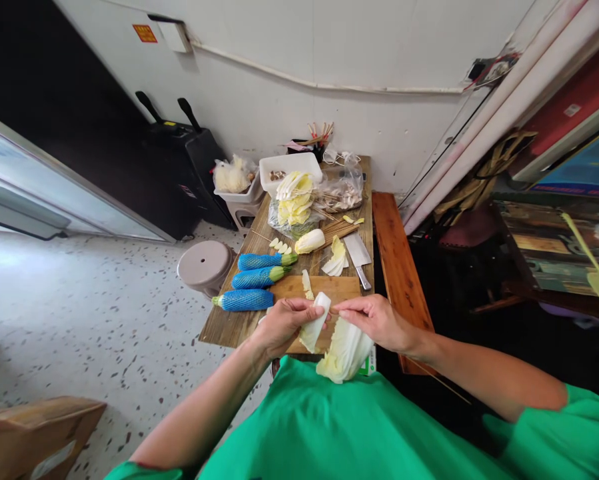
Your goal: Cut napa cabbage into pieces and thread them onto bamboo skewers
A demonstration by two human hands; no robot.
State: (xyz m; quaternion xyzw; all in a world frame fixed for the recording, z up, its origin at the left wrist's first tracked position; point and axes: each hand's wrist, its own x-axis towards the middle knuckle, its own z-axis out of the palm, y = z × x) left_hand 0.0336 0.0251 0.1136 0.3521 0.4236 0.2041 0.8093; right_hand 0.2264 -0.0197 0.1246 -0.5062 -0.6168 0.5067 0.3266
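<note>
My left hand [284, 323] pinches a small white piece of napa cabbage leaf [310, 333] between thumb and fingers. Close beside it, my right hand [379, 322] is closed on a thin bamboo skewer [444, 384], whose rear end sticks out below my forearm. A larger cabbage leaf [346, 353] hangs under the right fingers, seemingly on the skewer; the piercing point is hidden. Both hands are above the near edge of a wooden cutting board [346, 288]. A narrow leaf strip [307, 285] lies on that board. Beyond it are another leaf [336, 259] and a cleaver [358, 257].
Several zucchini in blue netting [244, 300] lie left on the wooden table [219, 331]. Farther back are a cabbage heart [310, 241], loose skewers [335, 229], piled cabbage leaves [294, 200], a white tub [272, 172] and bagged mushrooms [349, 197]. A stool [205, 263] stands left, a bench [396, 260] right.
</note>
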